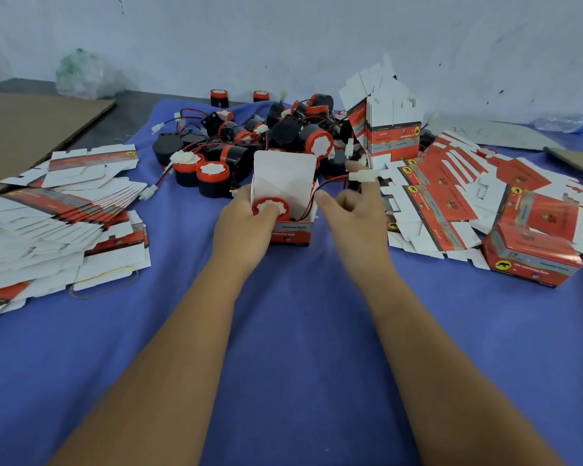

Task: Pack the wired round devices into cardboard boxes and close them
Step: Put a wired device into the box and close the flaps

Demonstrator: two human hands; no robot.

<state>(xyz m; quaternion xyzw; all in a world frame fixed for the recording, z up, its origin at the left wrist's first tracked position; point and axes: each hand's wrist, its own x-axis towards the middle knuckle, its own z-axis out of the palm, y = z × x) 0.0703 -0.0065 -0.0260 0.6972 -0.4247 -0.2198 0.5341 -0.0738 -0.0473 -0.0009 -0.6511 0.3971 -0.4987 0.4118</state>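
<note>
The wired round device [270,208] sits in the open box [288,196], pinned by the left hand [246,227], which grips both. The right hand [357,203] pinches the white connector [362,176]; I'd say the wire needs tucking in before the lid folds down.

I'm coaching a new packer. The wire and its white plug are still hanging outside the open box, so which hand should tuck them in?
The right hand. It already has the white plug at its fingertips, beside the open box. The left hand is busy holding the box and pressing on the round device.
</note>
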